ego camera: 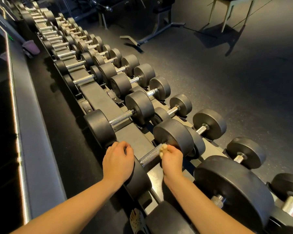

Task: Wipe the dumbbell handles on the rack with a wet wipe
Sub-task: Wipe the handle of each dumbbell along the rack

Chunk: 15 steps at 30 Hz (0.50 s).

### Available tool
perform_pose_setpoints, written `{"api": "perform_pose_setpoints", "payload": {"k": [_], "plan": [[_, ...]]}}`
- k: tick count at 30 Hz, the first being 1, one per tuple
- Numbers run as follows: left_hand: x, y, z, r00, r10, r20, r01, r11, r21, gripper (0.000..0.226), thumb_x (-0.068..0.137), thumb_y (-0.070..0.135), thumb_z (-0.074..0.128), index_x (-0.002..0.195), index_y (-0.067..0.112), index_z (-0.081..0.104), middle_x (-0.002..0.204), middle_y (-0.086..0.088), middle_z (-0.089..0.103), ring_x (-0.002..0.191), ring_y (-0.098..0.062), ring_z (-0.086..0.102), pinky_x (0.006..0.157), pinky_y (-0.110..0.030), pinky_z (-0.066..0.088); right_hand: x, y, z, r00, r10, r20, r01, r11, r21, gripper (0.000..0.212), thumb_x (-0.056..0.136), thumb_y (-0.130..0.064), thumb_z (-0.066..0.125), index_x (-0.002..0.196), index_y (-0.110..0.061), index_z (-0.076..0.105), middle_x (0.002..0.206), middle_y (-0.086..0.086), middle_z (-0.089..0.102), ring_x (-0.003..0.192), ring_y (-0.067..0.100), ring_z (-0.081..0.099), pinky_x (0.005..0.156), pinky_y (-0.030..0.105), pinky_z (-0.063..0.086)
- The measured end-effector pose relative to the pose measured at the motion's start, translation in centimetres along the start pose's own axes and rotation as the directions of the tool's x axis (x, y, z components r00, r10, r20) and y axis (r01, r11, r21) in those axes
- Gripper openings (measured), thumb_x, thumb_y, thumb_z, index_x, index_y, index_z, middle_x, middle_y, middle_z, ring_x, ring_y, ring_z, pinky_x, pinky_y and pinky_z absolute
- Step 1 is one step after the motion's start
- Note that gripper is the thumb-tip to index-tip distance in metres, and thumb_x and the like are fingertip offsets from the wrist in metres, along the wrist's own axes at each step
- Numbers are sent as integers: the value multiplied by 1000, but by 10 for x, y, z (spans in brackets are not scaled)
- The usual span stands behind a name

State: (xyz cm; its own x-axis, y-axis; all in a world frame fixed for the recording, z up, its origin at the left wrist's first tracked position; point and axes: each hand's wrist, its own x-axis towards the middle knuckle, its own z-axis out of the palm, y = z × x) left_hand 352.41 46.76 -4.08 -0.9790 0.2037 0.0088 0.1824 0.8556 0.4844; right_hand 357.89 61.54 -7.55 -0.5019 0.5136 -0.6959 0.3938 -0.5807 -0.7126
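Dim gym with dark speckled floor (227, 81) and a long two-tier rack (98, 97) of black dumbbells (139, 105). Crumpled wet wipe (162, 149) pinched in right hand (172, 160) against nearest knurled handle (150, 156); left hand (118, 159) curled over that dumbbell's left head (139, 181).

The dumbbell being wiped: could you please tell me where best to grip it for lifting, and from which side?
Its knurled handle, at the bare middle, from above: wide heads block both ends, and the rack lies underneath.

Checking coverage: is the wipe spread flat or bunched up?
Bunched: the wipe is a small wad pinched by the right hand against the handle.
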Motion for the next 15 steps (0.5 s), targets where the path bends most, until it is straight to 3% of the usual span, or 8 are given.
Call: {"api": "perform_pose_setpoints", "payload": {"k": [1,2,4,6,8,10,12,15], "plan": [[0,0,0,1000,0,-5,0,1000,-1,22,104,28,49,100,22,69,97,7,62,93,-13,58,80,-31,49,-6,5,0,986,-155,60,164,960,-228,18,106,-17,47,115,-10,60,112,9,62,98,19,60,87,33,47],[-1,1,0,1000,0,-11,0,1000,-3,22,104,28,49,100,21,69,97,6,63,93,-14,58,80,-33,51,-10,14,-1,943,-294,157,334,840,-428,22,105,-15,47,125,-8,54,125,12,56,109,22,58,92,32,46],[-1,2,0,1000,-6,-16,5,1000,-5,23,103,28,49,100,21,70,98,6,63,93,-15,59,82,-37,53,-12,34,-1,815,-452,363,567,491,-662,49,102,-13,53,146,-5,34,154,14,33,141,28,39,114,34,40],[-1,3,0,1000,-11,-14,11,1000,-7,22,103,29,49,101,22,70,98,7,63,94,-14,59,82,-37,54,-6,39,-1,729,-481,488,634,203,-746,66,104,-21,51,159,-7,19,168,11,13,156,27,13,126,36,15],[0,4,0,1000,-9,-15,9,1000,-3,22,104,29,49,101,23,69,98,8,62,93,-13,58,81,-34,53,2,30,-3,687,-446,574,643,6,-765,63,108,-31,41,161,-5,18,168,13,18,156,28,13,125,37,7],[-1,4,-1,1000,-5,-13,5,1000,4,22,104,28,48,101,22,69,98,8,62,93,-12,58,81,-32,51,14,21,-3,628,-430,649,634,-200,-747,60,108,-41,34,154,-1,35,158,18,38,149,32,32,126,43,21],[-1,3,-1,1000,-5,-11,5,1000,-1,22,104,28,48,101,22,69,98,7,62,93,-12,58,81,-32,52,27,9,0,569,-399,719,633,-345,-693,55,107,-45,31,130,-5,60,129,16,62,125,31,55,114,44,40],[-1,4,-2,1000,-6,-6,6,1000,-6,21,104,29,48,101,22,68,99,7,63,94,-11,58,84,-33,53,42,-9,9,491,-252,834,691,-471,-549,42,108,-37,33,98,-15,67,85,7,64,86,25,62,86,43,53]]}}
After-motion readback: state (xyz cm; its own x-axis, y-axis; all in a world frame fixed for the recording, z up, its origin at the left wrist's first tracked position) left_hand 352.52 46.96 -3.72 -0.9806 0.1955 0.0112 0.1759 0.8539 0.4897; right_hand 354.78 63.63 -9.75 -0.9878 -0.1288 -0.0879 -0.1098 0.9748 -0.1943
